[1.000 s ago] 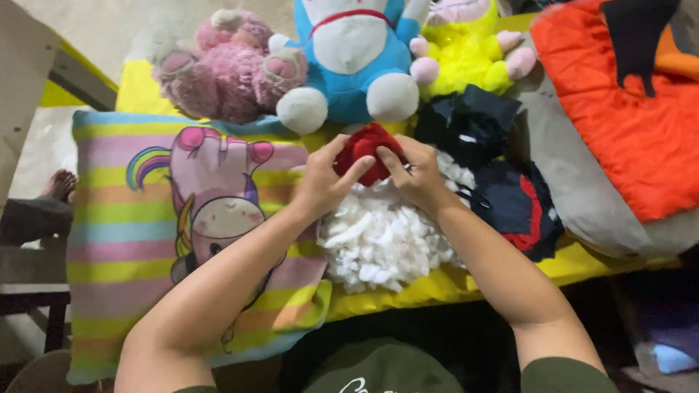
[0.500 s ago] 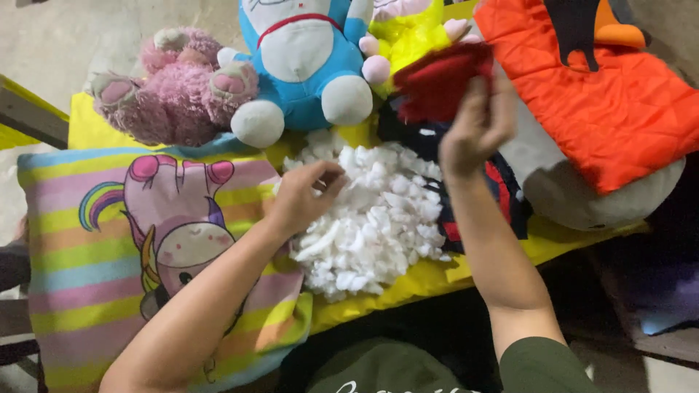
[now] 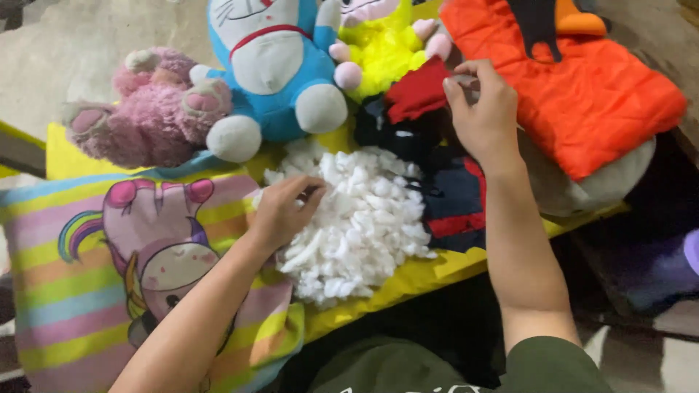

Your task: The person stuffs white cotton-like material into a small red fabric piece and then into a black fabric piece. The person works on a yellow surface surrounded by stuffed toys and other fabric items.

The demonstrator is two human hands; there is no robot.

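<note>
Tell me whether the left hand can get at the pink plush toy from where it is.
Probably yes. The left hand rests on the white stuffing, and only the flat striped pillow lies between it and the pink plush toy; nothing blocks the way.

Bare grey concrete floor lies behind the yellow-covered table.

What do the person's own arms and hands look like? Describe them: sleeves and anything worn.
Both forearms are bare. The left hand and right hand wear no gloves, and no rings, watch or bracelets show. A dark olive-green short sleeve covers the right upper arm; the left arm's sleeve is out of view.
</note>
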